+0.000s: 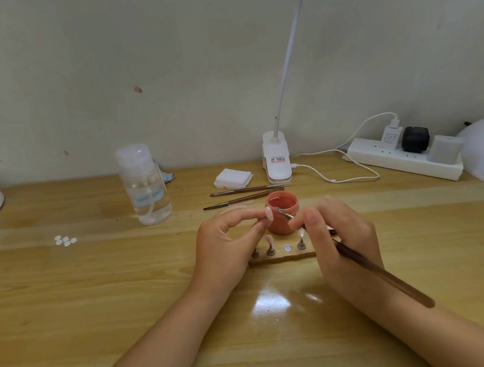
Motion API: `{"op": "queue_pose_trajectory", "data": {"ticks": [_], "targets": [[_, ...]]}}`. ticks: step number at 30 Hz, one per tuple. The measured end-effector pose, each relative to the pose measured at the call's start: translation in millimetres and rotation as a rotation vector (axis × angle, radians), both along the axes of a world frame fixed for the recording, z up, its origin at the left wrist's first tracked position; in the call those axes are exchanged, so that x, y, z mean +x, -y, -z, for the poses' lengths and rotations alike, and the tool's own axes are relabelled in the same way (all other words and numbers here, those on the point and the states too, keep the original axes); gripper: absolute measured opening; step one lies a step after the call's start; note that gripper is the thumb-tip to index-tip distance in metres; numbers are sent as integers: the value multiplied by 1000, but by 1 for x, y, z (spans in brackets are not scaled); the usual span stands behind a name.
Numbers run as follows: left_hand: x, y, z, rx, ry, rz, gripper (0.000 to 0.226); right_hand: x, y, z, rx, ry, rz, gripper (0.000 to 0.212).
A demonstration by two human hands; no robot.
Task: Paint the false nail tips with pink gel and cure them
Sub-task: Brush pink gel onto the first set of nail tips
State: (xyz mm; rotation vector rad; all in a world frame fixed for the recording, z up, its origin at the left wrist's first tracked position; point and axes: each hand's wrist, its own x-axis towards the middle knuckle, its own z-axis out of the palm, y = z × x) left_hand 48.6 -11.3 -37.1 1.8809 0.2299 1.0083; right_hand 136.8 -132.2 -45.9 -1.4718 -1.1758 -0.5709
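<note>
Two bare forearms are seen, left hand (pixel 226 244) and right hand (pixel 340 233) ungloved; short, unpainted fingernails are shown.

Materials as I see them on my feed:

- Table (pixel 97 286): pale wood, grained, varnished; glossy glare patch at 6 o'clock of the holder.
- Nail holder (pixel 283 258): brown wood strip carrying dull metal-looking pegs.
- Brush (pixel 382 274): dark brown wood handle, satin; shiny metal ferrule at its tip.
- Gel pot (pixel 283 216): pink, matt outside, wet sheen inside.
- Nail tip (pixel 268 213): smooth pale pink plastic.
- Bottle (pixel 146 186), 10 o'clock of the pot: clear plastic, frosted cap.
- Lamp clip (pixel 276 159), power strip (pixel 404 160): smooth white plastic.
- Wipes (pixel 232 178): white, matt, soft.
</note>
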Motion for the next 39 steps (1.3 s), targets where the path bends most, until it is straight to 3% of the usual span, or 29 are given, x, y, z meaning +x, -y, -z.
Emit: {"op": "queue_pose_trajectory", "data": {"ticks": [4,8,14,20,25,32,39], "targets": [[0,0,0,6,-2,-4,20,-1,-2,1,-28,49,8,36],[0,1,0,-6,5,-22,25,0,6,4,-8,33,-8,53],[-1,1,-1,-12,-2,-19,21,-1,-2,1,-47,55,39,30],[-1,2,-1,-18,-6,-38,31,0,7,3,-17,60,49,47],[-1,2,-1,-8,-16,-35,27,-4,-1,1,-45,87,98,28],[-1,1,0,-17,-18,-41,30,-3,6,3,-9,33,43,40],[-2,2,-2,-9,-26,-30,26,-4,-4,1,-37,55,69,28]]}}
